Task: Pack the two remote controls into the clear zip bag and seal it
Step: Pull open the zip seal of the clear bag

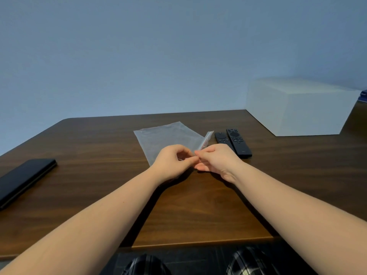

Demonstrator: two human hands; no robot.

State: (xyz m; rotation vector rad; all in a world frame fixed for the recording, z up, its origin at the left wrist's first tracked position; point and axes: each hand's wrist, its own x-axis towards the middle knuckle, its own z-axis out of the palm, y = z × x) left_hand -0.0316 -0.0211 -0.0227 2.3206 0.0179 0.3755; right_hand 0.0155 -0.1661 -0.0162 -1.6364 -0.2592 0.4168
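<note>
A dark wood-grain tabletop [89, 147] carries a clear zip bag [168, 138] near centre. Two black remote controls [233, 142] lie side by side at its three o'clock, a white box [297, 112] at two o'clock, a black slab-shaped device [23, 178] at eight o'clock.

counter [83, 175]: dark brown, wood grain
zip bag [168, 137]: clear, faintly frosted
remote controls [233, 141]: black
box [297, 110]: white
wall [158, 56]: pale blue
trousers [250, 261]: black-and-white plaid

Left hand [174, 158] pinched, right hand [216, 158] pinched, fingertips meeting
</note>
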